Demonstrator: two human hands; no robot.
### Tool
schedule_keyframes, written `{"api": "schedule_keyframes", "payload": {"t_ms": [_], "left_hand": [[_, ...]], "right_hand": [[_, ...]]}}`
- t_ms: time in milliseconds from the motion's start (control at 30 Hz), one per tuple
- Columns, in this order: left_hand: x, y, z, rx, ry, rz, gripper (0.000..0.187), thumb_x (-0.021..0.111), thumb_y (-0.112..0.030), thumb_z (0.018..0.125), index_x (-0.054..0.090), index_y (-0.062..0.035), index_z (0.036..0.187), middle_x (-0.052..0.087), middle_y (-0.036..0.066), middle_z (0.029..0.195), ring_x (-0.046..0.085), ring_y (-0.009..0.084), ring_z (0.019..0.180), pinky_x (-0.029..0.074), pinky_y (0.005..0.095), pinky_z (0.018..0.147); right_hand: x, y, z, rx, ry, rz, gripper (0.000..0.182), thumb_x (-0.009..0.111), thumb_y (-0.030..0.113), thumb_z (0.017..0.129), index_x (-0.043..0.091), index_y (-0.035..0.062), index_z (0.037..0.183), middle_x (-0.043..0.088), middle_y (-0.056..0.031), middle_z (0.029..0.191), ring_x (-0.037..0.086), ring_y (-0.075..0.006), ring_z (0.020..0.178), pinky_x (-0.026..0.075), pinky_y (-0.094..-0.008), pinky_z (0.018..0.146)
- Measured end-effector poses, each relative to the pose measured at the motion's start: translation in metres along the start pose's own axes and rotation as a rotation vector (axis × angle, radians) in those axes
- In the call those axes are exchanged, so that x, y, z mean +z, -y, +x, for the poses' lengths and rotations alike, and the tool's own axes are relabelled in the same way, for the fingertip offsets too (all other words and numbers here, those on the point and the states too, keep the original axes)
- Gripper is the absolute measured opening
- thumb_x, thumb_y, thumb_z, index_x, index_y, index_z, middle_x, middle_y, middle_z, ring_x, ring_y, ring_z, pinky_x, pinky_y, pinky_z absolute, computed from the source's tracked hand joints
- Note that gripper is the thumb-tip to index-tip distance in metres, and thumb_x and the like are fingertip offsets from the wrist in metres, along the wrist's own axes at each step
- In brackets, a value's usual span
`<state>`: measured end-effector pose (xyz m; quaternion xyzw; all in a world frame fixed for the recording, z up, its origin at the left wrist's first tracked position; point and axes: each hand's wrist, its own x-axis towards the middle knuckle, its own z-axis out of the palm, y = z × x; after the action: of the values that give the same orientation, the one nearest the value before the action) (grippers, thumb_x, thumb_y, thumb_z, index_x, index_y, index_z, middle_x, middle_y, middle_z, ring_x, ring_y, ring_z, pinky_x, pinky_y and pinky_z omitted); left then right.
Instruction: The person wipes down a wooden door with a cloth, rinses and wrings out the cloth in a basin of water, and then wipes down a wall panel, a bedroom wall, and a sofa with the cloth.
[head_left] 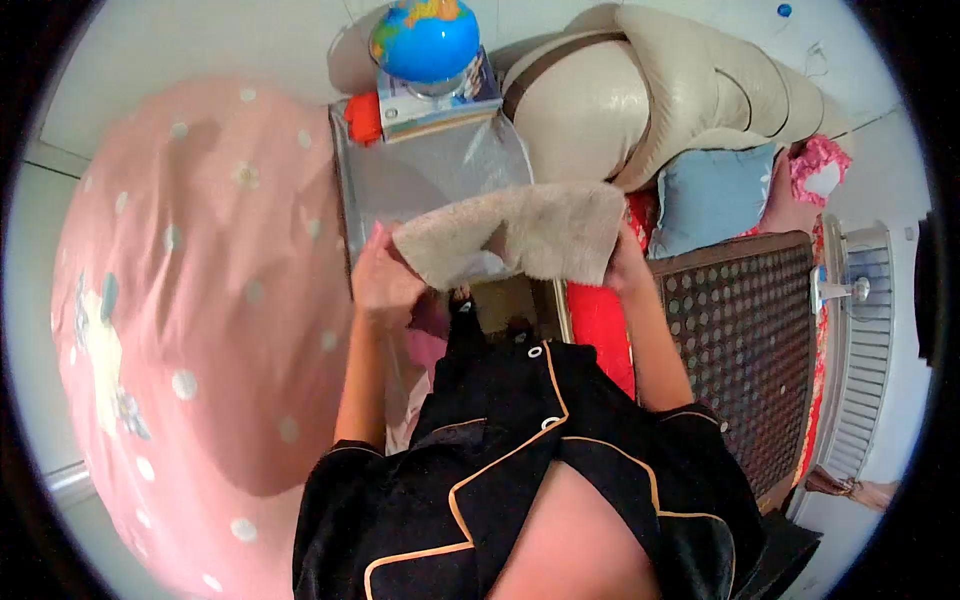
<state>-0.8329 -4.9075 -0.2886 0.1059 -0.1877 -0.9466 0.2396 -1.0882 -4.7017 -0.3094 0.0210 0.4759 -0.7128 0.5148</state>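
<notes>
Holding a greyish-beige terry towel [545,230] out in front of the body, the person has the fingers of each hand clamped on one end: the left hand [384,280] on the left end, the right hand [627,262] on the right. From where I stand, the step in hand looks like spreading or straightening the cloth. The next move seems to call for an even grip at both ends, with enough tension to keep the middle from sagging; a fold would need the edges lined up first.

The towel looks soft and nappy, a wide, slightly bowed strip with a dark notch-like dip near its lower middle. It hangs in the air, seen against the near part of a smooth grey counter [430,180]; I can't tell how far above it. At the far end of that counter, a glossy blue globe [425,45] stands on flat, sharp-cornered books [440,115], with a crumpled red cloth [363,118] just beside them.

Farther out, a pink, white-dotted cover [200,300] drapes in loose creases to the left. To the right sit a plump blue pillow [710,200] and a dark brown mat [740,350] studded with round discs.
</notes>
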Motion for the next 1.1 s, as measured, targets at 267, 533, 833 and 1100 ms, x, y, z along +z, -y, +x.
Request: {"api": "schedule_keyframes", "payload": {"t_ms": [267,533,833,1100], "left_hand": [[-0.076,0.003,0.05,-0.288,-0.179,0.084,0.053,0.031,-0.044,0.104,0.037,-0.0066,0.141,0.047,0.013,0.14,0.047,0.0329,0.126,0.037,0.0488,0.107],[-0.072,0.012,0.092,-0.003,0.093,0.603,0.049,0.07,-0.024,0.089,0.033,-0.0119,0.12,0.047,0.008,0.126,0.047,0.0182,0.114,0.044,0.0323,0.091],[0.013,-0.059,0.113,0.047,-0.042,0.745,0.056,0.059,-0.042,0.095,0.033,-0.0061,0.131,0.054,0.011,0.117,0.057,0.0182,0.103,0.048,0.0291,0.087],[0.059,-0.103,0.159,-0.024,0.047,0.557,0.036,0.048,-0.039,0.102,0.045,-0.0093,0.123,0.056,0.006,0.113,0.056,0.0133,0.107,0.048,0.0292,0.087]], "right_hand": [[0.052,0.006,0.027,-0.074,-0.13,-0.31,0.043,0.042,0.036,0.101,0.055,0.0063,0.13,0.061,-0.0078,0.126,0.061,-0.02,0.112,0.049,-0.0362,0.096],[0.146,-0.042,0.044,-0.932,0.066,-1.522,0.065,0.063,0.019,0.082,0.041,-0.003,0.139,0.039,-0.0265,0.142,0.036,-0.0452,0.131,0.03,-0.0476,0.111],[0.205,0.042,0.05,-0.97,0.299,-1.44,0.063,0.074,0.016,0.077,0.052,0.0158,0.136,0.041,-0.0143,0.145,0.037,-0.0387,0.13,0.033,-0.0476,0.109],[0.242,0.116,0.061,-1.165,0.433,-1.54,0.034,0.078,0.015,0.072,0.065,0.0144,0.104,0.054,-0.0061,0.114,0.047,-0.031,0.112,0.042,-0.0415,0.098]]}}
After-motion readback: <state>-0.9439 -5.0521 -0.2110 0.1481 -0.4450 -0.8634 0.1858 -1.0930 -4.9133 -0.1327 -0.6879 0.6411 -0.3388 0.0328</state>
